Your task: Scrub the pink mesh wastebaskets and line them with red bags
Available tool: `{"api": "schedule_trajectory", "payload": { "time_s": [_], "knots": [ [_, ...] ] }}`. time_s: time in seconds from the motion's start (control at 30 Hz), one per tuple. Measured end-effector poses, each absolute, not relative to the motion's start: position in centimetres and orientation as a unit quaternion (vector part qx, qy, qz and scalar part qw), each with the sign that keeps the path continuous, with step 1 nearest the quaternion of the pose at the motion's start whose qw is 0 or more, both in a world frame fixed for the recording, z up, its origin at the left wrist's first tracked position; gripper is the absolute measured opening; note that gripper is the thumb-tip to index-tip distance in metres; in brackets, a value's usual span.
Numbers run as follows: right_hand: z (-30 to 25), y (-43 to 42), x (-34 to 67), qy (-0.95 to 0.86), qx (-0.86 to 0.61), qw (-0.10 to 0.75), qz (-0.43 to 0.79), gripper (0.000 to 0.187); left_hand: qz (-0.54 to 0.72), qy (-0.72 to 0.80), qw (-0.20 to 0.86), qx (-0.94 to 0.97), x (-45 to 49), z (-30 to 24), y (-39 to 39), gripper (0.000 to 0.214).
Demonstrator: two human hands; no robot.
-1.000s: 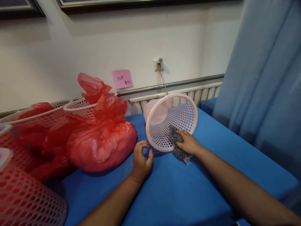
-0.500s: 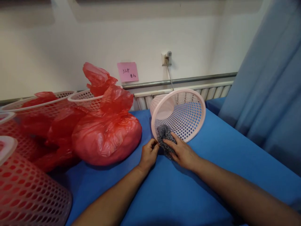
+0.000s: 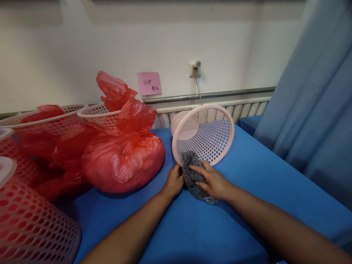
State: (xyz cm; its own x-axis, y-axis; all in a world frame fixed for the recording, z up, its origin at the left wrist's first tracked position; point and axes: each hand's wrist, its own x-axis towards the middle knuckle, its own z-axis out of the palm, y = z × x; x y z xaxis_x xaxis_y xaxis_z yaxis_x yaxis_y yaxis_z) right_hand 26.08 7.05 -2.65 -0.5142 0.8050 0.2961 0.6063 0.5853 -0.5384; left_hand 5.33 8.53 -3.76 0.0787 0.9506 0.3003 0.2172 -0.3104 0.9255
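Note:
A grey speckled knitted cloth (image 3: 192, 179) lies bunched at the mouth of a pink plastic basket (image 3: 230, 137), which rests tipped on its side with its opening towards me. My right hand (image 3: 213, 179) grips the cloth from the right, fingers bent over its front. At the cloth's left edge, just below the basket's rim, my left hand (image 3: 173, 180) is closed. Its fingertips are partly hidden behind the cloth. The cloth's lower end hangs onto the blue table surface (image 3: 187, 227).
A full, knotted red plastic bag (image 3: 123, 161) sits left of my hands. Several perforated baskets stand further left, one close in front (image 3: 35, 220). Behind are a pink note (image 3: 149, 83), a wall socket (image 3: 194, 69) and a radiator (image 3: 244, 108). A blue curtain (image 3: 308, 121) hangs at right.
The cloth has spread lower and towards me, with more of it showing under my right hand. My left hand has moved slightly down, its fingers now more hidden by the cloth.

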Motion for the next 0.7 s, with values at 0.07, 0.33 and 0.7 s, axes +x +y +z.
{"api": "schedule_trajectory", "payload": {
  "time_s": [0.07,0.33,0.7],
  "knots": [
    [-2.7,7.4,26.4,-0.853,-0.413,0.259,0.185,0.065,0.494,0.467,0.368,0.635,5.1,-3.6,8.8,0.021],
    [-1.8,10.2,31.1,-0.747,-0.623,0.216,0.078,0.046,0.55,0.483,0.252,0.633,4.7,-2.0,8.3,0.021],
    [-2.9,10.4,29.6,-0.815,-0.509,0.232,0.15,0.066,0.556,0.486,0.291,0.608,4.1,-1.6,8.5,0.024]
  ]
}}
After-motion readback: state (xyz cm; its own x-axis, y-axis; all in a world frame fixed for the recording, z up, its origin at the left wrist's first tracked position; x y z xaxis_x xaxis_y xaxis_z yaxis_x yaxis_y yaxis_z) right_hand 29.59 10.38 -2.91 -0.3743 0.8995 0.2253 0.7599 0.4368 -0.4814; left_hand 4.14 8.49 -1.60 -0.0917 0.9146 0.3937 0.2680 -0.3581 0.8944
